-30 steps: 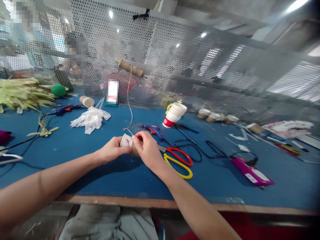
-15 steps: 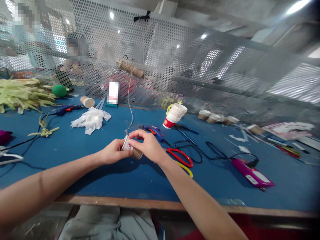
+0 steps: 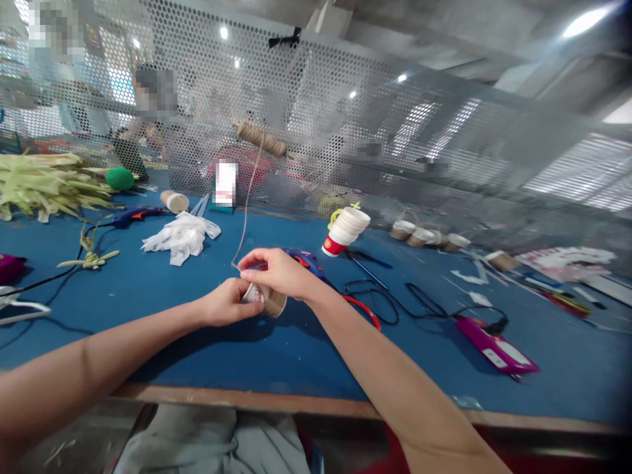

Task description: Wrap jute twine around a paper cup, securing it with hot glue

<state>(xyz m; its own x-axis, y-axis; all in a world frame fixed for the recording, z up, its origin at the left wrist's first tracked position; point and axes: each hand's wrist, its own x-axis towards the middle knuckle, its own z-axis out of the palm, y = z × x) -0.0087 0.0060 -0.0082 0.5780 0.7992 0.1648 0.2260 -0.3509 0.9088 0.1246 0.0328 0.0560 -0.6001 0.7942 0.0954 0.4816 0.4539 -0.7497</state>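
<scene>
My left hand [image 3: 222, 304] is closed around a small paper cup [image 3: 275, 303], tilted on its side above the blue table. Brown twine is wrapped around part of that cup, while its printed white part shows near my left thumb. Over the cup, my right hand [image 3: 276, 271] has its fingers pinched on the twine [image 3: 246, 220] near the cup's edge. This strand runs up to a twine spool [image 3: 261, 139] mounted on the perforated metal screen. My right fingertips partly hide the cup.
Behind my right hand lie a blue glue gun [image 3: 307, 261] and a red scissors handle [image 3: 364, 309]. Stacked paper cups [image 3: 345, 230] lean farther back. A purple power strip [image 3: 496, 345] is to the right; crumpled white material [image 3: 180, 237] and pale husks [image 3: 47, 184] are left.
My right hand has moved a little left over the cup, pulling the twine's lower end left. The cup has turned slightly, and my right forearm now covers more of the scissors.
</scene>
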